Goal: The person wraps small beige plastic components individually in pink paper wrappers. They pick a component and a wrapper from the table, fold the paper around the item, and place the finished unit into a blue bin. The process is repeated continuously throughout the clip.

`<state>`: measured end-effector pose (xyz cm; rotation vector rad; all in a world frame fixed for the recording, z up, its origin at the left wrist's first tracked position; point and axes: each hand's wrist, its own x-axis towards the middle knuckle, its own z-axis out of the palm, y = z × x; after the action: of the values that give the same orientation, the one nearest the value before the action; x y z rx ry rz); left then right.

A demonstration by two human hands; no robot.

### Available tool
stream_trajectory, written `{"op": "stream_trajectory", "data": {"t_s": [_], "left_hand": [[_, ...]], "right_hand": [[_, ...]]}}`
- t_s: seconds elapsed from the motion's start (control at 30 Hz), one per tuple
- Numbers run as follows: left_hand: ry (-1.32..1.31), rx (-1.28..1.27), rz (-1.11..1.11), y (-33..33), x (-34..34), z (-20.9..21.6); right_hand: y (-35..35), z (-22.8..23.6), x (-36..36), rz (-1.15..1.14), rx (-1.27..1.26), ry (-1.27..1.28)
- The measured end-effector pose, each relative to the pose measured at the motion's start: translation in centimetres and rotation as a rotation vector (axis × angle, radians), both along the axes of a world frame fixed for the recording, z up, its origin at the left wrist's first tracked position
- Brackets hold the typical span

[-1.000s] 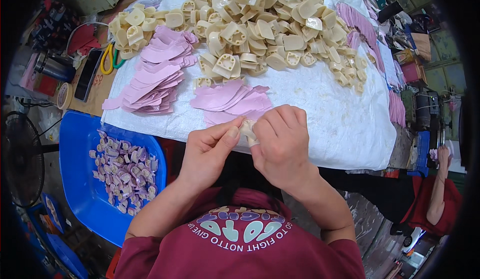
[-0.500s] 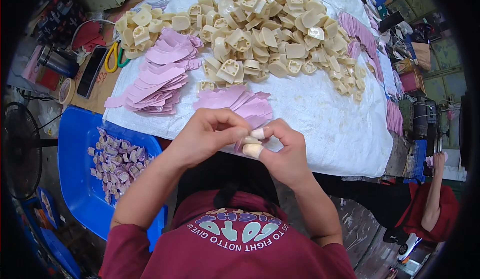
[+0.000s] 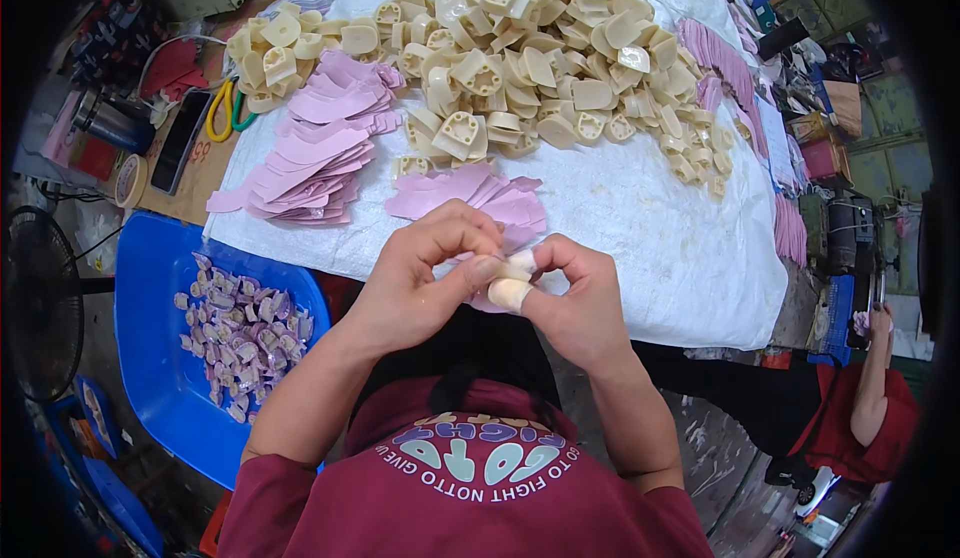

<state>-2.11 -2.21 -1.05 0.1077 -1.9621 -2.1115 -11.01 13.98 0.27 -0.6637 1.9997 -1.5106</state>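
Note:
Before me, at the table's front edge, both hands meet on a small beige plastic shoe heel with a pink cover piece (image 3: 486, 304). My left hand (image 3: 415, 283) pinches the pink cover between thumb and bent fingers. My right hand (image 3: 580, 298) grips the heel between a thumb and forefinger wrapped in pale tape; the fingers hide most of it. Just beyond lies a small fan of pink cover pieces (image 3: 470, 194). A taller stack of pink covers (image 3: 315, 153) rests to the left. Behind them rises a big heap of bare beige heels (image 3: 530, 68).
A blue tub (image 3: 150, 358) at lower left holds several pink-covered heels (image 3: 240, 333). Yellow-handled scissors (image 3: 218, 113), a phone (image 3: 182, 143) and a tape roll (image 3: 131, 180) lie at the table's left. A black fan (image 3: 45, 298) stands beside the tub. Another person (image 3: 865, 408) works at right.
My left hand has shifted slightly up, its fingers lifting and bending over the pink cover. The right hand keeps its grip, turning the piece a little.

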Motion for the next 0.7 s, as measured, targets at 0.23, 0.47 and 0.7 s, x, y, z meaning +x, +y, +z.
{"op": "stream_trajectory", "data": {"t_s": [0.23, 0.47, 0.7], "left_hand": [[0.103, 0.000, 0.128, 1.8, 1.4, 0.5], [0.397, -0.087, 0.205, 1.6, 2.3, 0.7], [0.510, -0.458, 0.168, 1.1, 2.1, 2.1]], "right_hand": [[-0.1, 2.0, -1.2, 0.130, -0.063, 0.701], [1.5, 1.5, 0.0, -0.086, -0.368, 0.247], [2.7, -0.3, 1.0, 0.022, -0.680, -0.549]]}}
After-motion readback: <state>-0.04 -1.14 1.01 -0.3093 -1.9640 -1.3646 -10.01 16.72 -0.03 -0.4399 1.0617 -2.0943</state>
